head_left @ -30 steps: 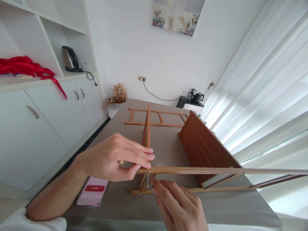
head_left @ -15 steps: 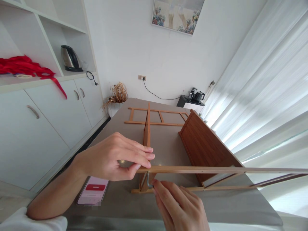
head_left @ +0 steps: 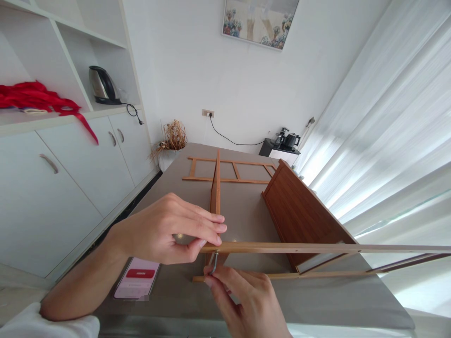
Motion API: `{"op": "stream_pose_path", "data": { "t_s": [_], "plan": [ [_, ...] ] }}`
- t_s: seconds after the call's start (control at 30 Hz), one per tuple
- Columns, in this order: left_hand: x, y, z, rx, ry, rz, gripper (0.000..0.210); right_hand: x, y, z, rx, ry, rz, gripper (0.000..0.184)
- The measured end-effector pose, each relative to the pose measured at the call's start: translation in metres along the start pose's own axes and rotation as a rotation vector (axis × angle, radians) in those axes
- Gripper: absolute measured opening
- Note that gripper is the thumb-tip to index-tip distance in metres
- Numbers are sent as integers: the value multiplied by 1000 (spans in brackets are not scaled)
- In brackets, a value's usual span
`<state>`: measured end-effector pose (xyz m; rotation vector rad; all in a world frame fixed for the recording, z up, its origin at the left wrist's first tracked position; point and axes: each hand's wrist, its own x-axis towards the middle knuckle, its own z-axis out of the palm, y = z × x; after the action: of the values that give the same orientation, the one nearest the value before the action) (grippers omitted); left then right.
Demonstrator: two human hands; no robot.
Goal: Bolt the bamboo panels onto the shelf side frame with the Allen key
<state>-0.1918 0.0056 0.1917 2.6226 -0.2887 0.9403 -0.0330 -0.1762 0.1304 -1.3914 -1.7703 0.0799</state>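
My left hand [head_left: 176,230] is closed over the corner where an upright wooden panel [head_left: 215,192] meets the long rail of a wooden side frame [head_left: 268,247]. Its fingers and thumb press on both pieces. Just below that corner, my right hand [head_left: 246,295] pinches a small L-shaped hex key [head_left: 214,264] between thumb and fingertips. The key's upper end meets a bolt at the rail, though the exact fit is too small to make out. A second brown panel [head_left: 303,211] stands tilted to the right, behind the frame.
A ladder-like wooden frame [head_left: 236,171] lies flat toward the far end of the grey table [head_left: 243,202]. Left of the work, a phone [head_left: 136,279] rests near my forearm. White cabinets [head_left: 63,173] line the left side; a curtain [head_left: 398,141] hangs at right.
My right hand has swung left and the hex key's lower end has turned with it, from pointing right to pointing down-left. My left hand and the wooden pieces have stayed put.
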Motion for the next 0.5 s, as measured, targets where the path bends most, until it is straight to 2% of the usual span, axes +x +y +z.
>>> {"op": "stream_pose_path", "data": {
  "t_s": [0.2,0.3,0.4,0.5],
  "plan": [
    [0,-1,0,0,-5,4,42,-2,0,8,158,97,50,20],
    [0,-1,0,-6,-2,1,43,-3,1,11,179,112,49,17],
    [0,-1,0,-10,0,4,43,-3,2,9,146,115,15,16],
    [1,0,0,-11,-4,5,43,-1,1,5,38,65,-72,14]
  ]
}}
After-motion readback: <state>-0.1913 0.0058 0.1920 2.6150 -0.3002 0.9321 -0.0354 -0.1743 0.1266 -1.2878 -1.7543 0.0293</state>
